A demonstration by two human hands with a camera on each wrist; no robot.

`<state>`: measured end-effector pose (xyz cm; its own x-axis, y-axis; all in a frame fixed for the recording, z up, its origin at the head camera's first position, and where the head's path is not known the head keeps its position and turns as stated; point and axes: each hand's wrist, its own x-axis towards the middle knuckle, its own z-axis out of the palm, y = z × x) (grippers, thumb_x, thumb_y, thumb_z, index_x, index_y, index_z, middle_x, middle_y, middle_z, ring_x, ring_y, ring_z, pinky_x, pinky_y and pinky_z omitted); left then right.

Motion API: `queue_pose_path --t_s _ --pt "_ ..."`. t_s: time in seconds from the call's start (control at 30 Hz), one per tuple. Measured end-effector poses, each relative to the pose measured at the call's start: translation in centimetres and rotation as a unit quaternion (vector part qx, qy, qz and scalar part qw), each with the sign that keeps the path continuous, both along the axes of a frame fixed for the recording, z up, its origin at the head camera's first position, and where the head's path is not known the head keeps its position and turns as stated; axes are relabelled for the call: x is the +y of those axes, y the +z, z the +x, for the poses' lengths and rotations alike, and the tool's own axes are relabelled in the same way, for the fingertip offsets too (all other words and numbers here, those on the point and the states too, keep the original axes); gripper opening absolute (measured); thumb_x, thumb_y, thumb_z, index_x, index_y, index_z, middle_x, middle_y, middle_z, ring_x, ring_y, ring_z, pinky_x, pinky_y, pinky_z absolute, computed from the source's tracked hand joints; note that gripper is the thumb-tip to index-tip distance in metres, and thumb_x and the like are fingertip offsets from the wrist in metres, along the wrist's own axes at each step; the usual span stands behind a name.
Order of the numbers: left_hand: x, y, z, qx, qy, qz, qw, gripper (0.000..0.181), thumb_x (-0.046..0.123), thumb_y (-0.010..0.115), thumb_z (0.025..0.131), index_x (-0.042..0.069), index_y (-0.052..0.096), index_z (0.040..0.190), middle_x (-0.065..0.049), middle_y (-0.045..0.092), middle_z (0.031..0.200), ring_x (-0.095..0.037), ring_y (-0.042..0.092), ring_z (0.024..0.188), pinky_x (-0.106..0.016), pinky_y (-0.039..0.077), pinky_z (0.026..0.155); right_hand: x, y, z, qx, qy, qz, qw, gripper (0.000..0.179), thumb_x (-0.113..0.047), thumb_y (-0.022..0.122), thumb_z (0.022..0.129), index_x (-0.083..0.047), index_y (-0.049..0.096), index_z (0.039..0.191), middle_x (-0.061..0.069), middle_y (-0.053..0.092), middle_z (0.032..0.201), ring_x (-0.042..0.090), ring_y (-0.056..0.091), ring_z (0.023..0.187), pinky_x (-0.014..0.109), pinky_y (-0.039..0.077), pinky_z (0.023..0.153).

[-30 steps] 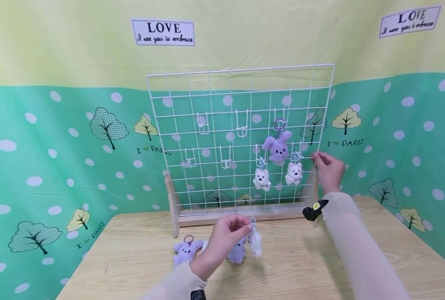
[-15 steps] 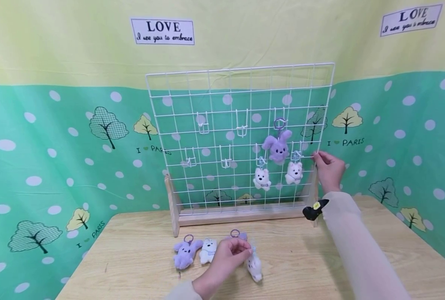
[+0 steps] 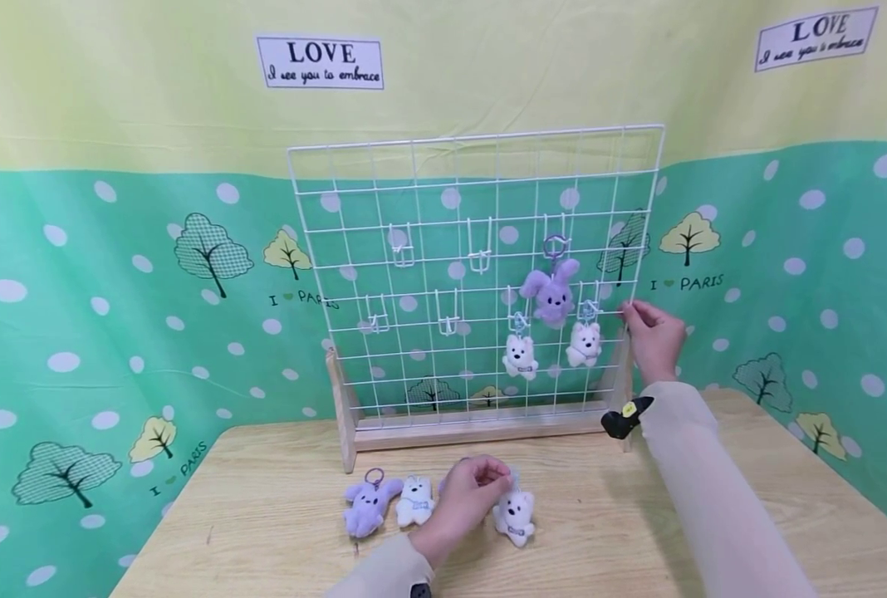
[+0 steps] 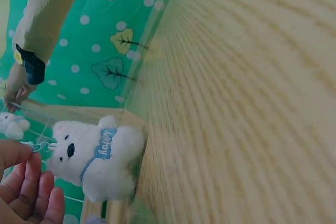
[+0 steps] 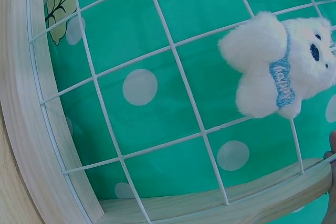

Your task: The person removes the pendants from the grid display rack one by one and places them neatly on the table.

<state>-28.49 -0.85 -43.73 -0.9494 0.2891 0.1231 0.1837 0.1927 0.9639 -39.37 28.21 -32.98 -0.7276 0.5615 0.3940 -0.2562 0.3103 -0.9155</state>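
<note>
My left hand (image 3: 468, 500) pinches the light-blue clasp at the top of a white plush bear keychain (image 3: 514, 517). The bear faces me with its feet low over the table; whether they touch it I cannot tell. In the left wrist view, the bear (image 4: 100, 158) wears a blue lettered sash. My right hand (image 3: 654, 339) grips the right edge of a white wire grid rack (image 3: 481, 178). Left of my left hand lie a purple plush rabbit keychain (image 3: 366, 508) and another white bear (image 3: 414, 502). A further purple plush is mostly hidden behind that hand.
From the rack's right hooks hang a purple rabbit (image 3: 553, 297) and two white bears, one at the left (image 3: 520, 355) and one at the right (image 3: 584, 343). Several bare hooks (image 3: 479, 259) sit further left. The rack's wooden base (image 3: 481, 432) stands on the wooden table (image 3: 264, 515).
My left hand has lowered the bear towards the table, then shifted slightly right. The bear has turned to face me. My right hand stays at the rack's edge.
</note>
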Motion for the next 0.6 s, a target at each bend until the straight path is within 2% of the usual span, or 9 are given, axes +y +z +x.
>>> queue_pose_path --t_s 0.23,0.4,0.6 --pt "0.8 -0.6 -1.3 -0.016 0.015 -0.007 0.9997 0.006 0.006 0.066 0.083 0.006 0.063 0.088 0.000 0.058 0.080 -0.011 0.052 0.073 -0.019 0.046 0.063 0.1 0.0 0.0 0.000 0.002 0.000 1.0000 0.043 -0.042 0.059 0.089 -0.014 0.064 0.121 0.006 0.066 0.118 0.005 0.062 0.098 0.023 0.049 0.090" --pt "0.8 -1.1 -2.2 0.007 0.034 -0.041 0.9985 0.004 0.006 0.066 0.083 0.006 0.064 0.086 0.002 0.058 0.076 -0.009 0.051 0.070 -0.019 0.045 0.061 0.1 0.0 0.0 -0.002 0.002 0.004 1.0000 0.043 -0.043 0.058 0.088 -0.015 0.064 0.121 0.005 0.066 0.118 0.007 0.063 0.100 0.024 0.049 0.090" --pt "0.5 -1.1 -3.0 0.038 0.040 -0.074 0.9958 0.003 0.007 0.067 0.083 0.004 0.066 0.085 0.002 0.058 0.072 -0.008 0.051 0.065 -0.020 0.045 0.057 0.1 -0.1 0.0 0.002 0.003 0.005 1.0000 0.043 -0.042 0.058 0.089 -0.014 0.064 0.120 0.005 0.066 0.117 0.005 0.063 0.098 0.024 0.049 0.089"
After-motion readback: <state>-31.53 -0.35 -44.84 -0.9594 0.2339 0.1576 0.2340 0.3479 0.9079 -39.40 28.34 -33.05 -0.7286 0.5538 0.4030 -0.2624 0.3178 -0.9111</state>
